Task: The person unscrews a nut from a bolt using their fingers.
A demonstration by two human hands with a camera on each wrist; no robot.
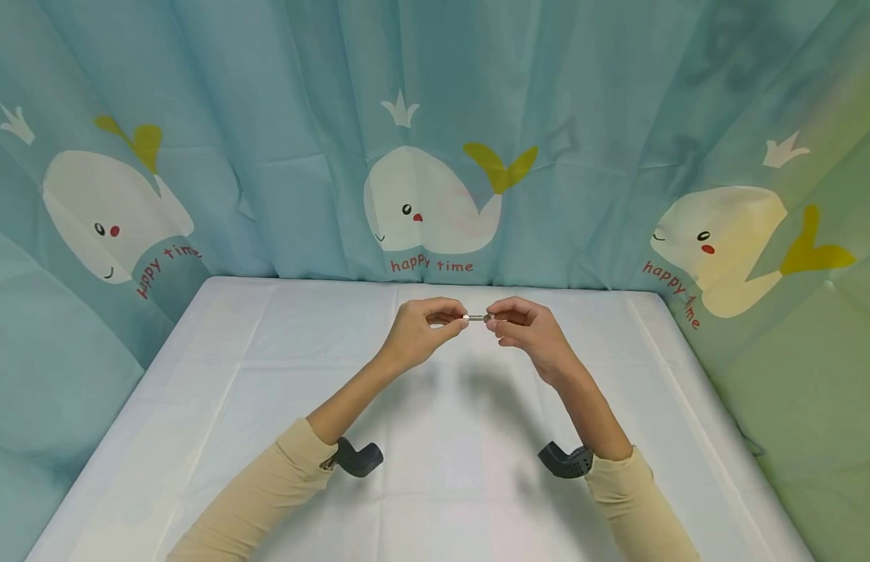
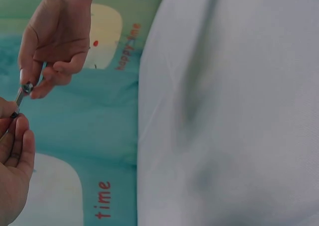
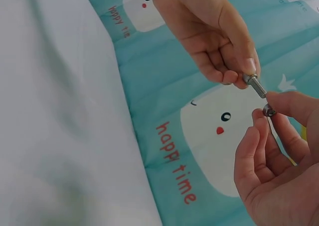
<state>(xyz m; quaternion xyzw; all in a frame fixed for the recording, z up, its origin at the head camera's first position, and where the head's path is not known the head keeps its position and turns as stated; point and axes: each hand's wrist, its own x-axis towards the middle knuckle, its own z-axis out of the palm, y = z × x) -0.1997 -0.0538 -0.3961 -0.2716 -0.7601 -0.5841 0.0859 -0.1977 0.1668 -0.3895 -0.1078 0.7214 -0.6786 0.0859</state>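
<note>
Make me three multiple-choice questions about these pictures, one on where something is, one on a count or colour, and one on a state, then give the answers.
1. Where is the bolt?
A. lying on the table
B. held in the air between both hands
C. resting on a sleeve

2. How many whales show on the curtain in the head view?
A. one
B. three
C. five

3. What is the left hand doing?
A. pinching one end of the bolt
B. lying flat on the table
C. hanging idle, holding nothing

Answers:
1 B, the bolt spans the gap between the left hand and the right hand above the white table.
2 B, a whale at left, middle and right.
3 A, its fingers close on the bolt's end.
</note>
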